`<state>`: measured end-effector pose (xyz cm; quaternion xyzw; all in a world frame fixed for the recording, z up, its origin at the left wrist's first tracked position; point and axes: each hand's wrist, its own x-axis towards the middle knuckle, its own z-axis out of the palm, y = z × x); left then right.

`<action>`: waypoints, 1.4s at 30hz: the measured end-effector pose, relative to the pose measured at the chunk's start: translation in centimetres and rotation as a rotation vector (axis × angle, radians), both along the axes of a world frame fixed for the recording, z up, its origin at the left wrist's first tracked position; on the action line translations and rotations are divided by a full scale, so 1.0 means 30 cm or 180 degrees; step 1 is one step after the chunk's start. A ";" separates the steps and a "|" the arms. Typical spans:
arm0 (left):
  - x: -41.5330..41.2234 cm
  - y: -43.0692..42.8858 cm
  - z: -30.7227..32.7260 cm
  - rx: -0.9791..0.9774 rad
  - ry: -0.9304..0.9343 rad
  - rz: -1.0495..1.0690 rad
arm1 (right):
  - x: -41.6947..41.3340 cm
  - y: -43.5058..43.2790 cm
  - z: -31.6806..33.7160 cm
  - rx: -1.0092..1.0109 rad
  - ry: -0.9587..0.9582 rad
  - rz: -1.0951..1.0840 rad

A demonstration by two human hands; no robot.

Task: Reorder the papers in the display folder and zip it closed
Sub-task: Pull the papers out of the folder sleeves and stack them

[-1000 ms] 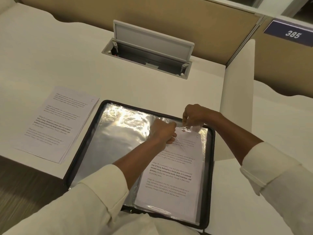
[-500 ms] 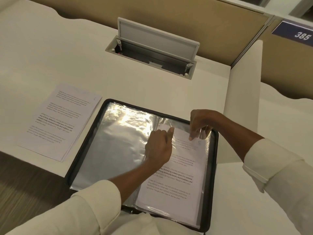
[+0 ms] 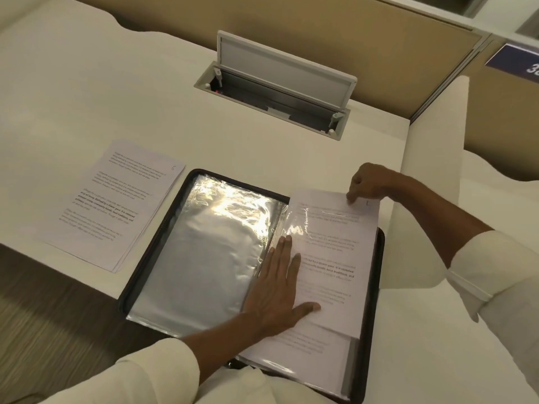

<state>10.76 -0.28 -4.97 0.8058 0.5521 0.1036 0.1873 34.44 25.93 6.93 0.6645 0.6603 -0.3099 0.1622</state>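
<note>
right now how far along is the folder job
Roughly midway. Done: a stack lies on the desk beside the open folder, and the left sleeves look empty. In hand: the right hand pinches a sheet sticking out of its sleeve top, while the left hand presses flat beside it. Left: more sheets under it, refilling in order, zipping.

- The folder [image 3: 151,258] has a black zip border.
- Its plastic pockets [image 3: 204,263] are clear and silvery, with yellow-white glare.
- The sheet [image 3: 335,246] is white with grey print and a few bold black lines.
- The stack of papers [image 3: 110,205] is white with the same print.
- The desk [image 3: 87,97] is cream.
- The partition [image 3: 320,30] is tan.
- The cable box [image 3: 280,68] is pale grey.
- The sign [image 3: 516,61] is dark blue with white digits.
- The floor [image 3: 43,330] is brown and streaked.
- The shirt cuffs [image 3: 472,275] are off-white.
</note>
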 end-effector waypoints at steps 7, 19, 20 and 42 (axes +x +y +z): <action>-0.003 -0.016 -0.003 0.0159 0.0162 -0.0114 | 0.056 0.084 0.054 0.1237 0.0021 -0.0579; 0.002 -0.015 -0.018 0.0089 0.0465 -0.0163 | 0.048 0.096 0.222 0.3298 0.0675 -0.0687; 0.002 -0.014 -0.017 0.0074 0.0487 -0.0180 | 0.047 0.094 0.243 0.3514 0.0774 -0.0520; -0.303 0.294 0.305 -0.0086 -0.2550 0.2073 | -0.240 -0.128 0.525 0.3818 0.2266 0.0634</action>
